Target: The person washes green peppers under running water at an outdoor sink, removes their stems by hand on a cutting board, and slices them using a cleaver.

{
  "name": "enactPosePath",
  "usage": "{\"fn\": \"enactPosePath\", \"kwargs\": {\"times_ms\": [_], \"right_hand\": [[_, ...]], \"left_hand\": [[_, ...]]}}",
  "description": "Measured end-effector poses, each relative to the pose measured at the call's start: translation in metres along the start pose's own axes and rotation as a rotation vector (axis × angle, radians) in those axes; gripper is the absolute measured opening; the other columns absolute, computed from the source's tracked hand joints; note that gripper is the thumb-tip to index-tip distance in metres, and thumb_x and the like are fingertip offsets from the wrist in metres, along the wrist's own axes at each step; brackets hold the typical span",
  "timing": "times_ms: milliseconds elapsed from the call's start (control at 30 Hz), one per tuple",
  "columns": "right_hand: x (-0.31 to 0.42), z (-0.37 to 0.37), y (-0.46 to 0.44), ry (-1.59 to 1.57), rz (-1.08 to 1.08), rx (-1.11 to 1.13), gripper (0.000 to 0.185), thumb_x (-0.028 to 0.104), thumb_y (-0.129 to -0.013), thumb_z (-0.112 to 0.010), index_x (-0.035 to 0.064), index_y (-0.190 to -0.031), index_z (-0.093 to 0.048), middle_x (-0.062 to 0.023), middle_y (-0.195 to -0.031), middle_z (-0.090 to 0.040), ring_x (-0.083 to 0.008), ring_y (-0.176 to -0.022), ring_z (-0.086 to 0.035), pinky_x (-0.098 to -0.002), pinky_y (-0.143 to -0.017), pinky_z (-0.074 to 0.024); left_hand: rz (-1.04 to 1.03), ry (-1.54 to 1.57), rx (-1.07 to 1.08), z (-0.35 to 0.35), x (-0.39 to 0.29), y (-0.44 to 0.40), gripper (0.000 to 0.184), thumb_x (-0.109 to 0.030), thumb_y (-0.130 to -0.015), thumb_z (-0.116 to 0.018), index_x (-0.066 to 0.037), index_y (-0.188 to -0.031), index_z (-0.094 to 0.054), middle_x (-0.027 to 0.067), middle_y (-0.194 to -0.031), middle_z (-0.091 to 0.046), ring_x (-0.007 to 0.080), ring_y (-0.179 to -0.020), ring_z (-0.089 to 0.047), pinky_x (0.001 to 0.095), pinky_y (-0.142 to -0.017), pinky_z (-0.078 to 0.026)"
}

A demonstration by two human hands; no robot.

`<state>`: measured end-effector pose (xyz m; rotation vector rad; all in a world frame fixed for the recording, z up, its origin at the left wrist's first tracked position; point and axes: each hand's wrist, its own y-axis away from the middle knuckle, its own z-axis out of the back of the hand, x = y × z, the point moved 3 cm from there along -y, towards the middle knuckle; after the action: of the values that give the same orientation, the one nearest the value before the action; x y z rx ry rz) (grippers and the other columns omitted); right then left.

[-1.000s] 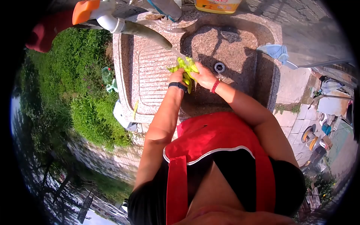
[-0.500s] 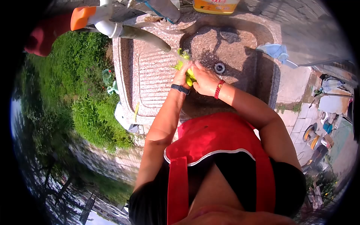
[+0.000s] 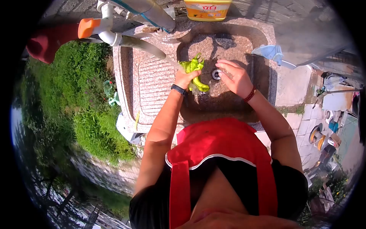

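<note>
Several light green peppers (image 3: 197,67) are bunched in my left hand (image 3: 184,79), which is closed around them over the left side of the sink basin (image 3: 244,101). Water runs from the grey hose (image 3: 143,45) onto the peppers and my left hand. My right hand (image 3: 236,78) is apart from the peppers, above the right part of the basin, with thumb and fingers spread and nothing in it. The round drain (image 3: 216,74) shows just left of my right hand.
A ribbed drainboard (image 3: 154,82) adjoins the basin on the left. Behind the sink stands a yellow detergent tub (image 3: 207,10). An orange-handled tap (image 3: 88,28) feeds the hose. A light blue plastic item (image 3: 268,52) lies on the right rim. Green plants (image 3: 91,118) grow at left.
My right hand has let go of the peppers and moved right. My left hand keeps hold of them, and more of the bunch shows.
</note>
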<state>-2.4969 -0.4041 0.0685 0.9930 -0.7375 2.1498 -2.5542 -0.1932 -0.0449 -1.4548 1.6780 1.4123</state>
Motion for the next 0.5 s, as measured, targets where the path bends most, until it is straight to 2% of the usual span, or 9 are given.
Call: {"fn": "enactPosePath", "kwargs": {"times_ms": [67, 133, 200, 267, 333, 367, 433, 500], "right_hand": [[0.023, 0.009, -0.023, 0.077, 0.110, -0.007, 0.029, 0.008, -0.081, -0.063, 0.0024, -0.109, -0.061, -0.0155, -0.116, -0.060, -0.0331, -0.110, -0.055, -0.0393, -0.094, -0.0448], [0.044, 0.018, -0.047, 0.163, 0.187, -0.011, 0.033, 0.008, -0.080, -0.063, 0.0040, -0.112, -0.061, -0.0139, -0.120, -0.059, -0.0332, -0.115, -0.052, -0.0410, -0.098, -0.0417], [0.072, 0.028, -0.070, 0.214, 0.263, -0.051, 0.037, 0.006, -0.079, -0.063, 0.0043, -0.115, -0.060, -0.0135, -0.122, -0.057, -0.0338, -0.117, -0.050, -0.0413, -0.099, -0.0408], [0.117, 0.047, -0.098, 0.284, 0.434, -0.081, 0.044, 0.000, -0.076, -0.063, 0.0024, -0.119, -0.056, -0.0150, -0.126, -0.054, -0.0338, -0.117, -0.050, -0.0414, -0.099, -0.0409], [0.165, 0.065, -0.126, 0.399, 0.661, -0.162, 0.046, -0.002, -0.074, -0.063, 0.0009, -0.120, -0.055, -0.0156, -0.121, -0.056, -0.0344, -0.113, -0.052, -0.0403, -0.096, -0.0438], [0.183, 0.072, -0.142, 0.494, 0.855, -0.196, 0.044, 0.001, -0.078, -0.062, 0.0006, -0.121, -0.055, -0.0153, -0.119, -0.058, -0.0316, -0.109, -0.056, -0.0378, -0.093, -0.0461], [0.218, 0.075, -0.170, 0.609, 0.980, -0.172, 0.043, 0.002, -0.079, -0.061, 0.0005, -0.122, -0.054, -0.0153, -0.118, -0.058, -0.0311, -0.109, -0.056, -0.0375, -0.092, -0.0463], [0.248, 0.067, -0.196, 0.711, 1.035, -0.088, 0.043, 0.003, -0.080, -0.061, 0.0004, -0.122, -0.054, -0.0154, -0.118, -0.058, -0.0305, -0.108, -0.057, -0.0373, -0.092, -0.0466]], "left_hand": [[0.005, 0.102, -0.068, 0.003, -0.003, -0.004, 0.030, -0.001, -0.073, -0.072, -0.001, -0.101, -0.061, 0.0047, -0.091, -0.065, 0.0147, -0.078, -0.062, 0.0289, -0.071, -0.051], [-0.035, 0.221, -0.092, -0.006, -0.027, -0.001, 0.035, -0.003, -0.074, -0.073, -0.003, -0.106, -0.060, 0.0044, -0.096, -0.064, 0.0152, -0.086, -0.061, 0.0297, -0.077, -0.049], [-0.062, 0.314, -0.123, 0.002, -0.025, -0.011, 0.037, -0.003, -0.074, -0.072, -0.003, -0.109, -0.059, 0.0043, -0.098, -0.064, 0.0159, -0.086, -0.061, 0.0306, -0.077, -0.050], [-0.111, 0.244, -0.186, 0.003, -0.032, -0.011, 0.042, -0.004, -0.073, -0.073, -0.002, -0.112, -0.058, 0.0046, -0.100, -0.063, 0.0162, -0.088, -0.060, 0.0312, -0.080, -0.049], [-0.171, 0.080, -0.099, 0.006, -0.039, -0.013, 0.045, -0.007, -0.071, -0.075, -0.001, -0.112, -0.058, 0.0060, -0.104, -0.063, 0.0181, -0.090, -0.060, 0.0325, -0.080, -0.049], [-0.260, -0.062, -0.134, 0.006, -0.042, -0.013, 0.050, -0.010, -0.069, -0.077, 0.000, -0.114, -0.056, 0.0071, -0.102, -0.063, 0.0194, -0.089, -0.061, 0.0331, -0.080, -0.050], [-0.426, -0.347, -0.214, 0.007, -0.044, -0.008, 0.061, -0.015, -0.065, -0.080, 0.002, -0.118, -0.053, 0.0094, -0.100, -0.065, 0.0221, -0.087, -0.063, 0.0341, -0.079, -0.051], [-0.449, -0.506, -0.157, 0.011, -0.030, -0.007, 0.063, -0.018, -0.064, -0.079, 0.003, -0.117, -0.050, 0.0084, -0.096, -0.065, 0.0187, -0.086, -0.063, 0.0317, -0.081, -0.050]]}}
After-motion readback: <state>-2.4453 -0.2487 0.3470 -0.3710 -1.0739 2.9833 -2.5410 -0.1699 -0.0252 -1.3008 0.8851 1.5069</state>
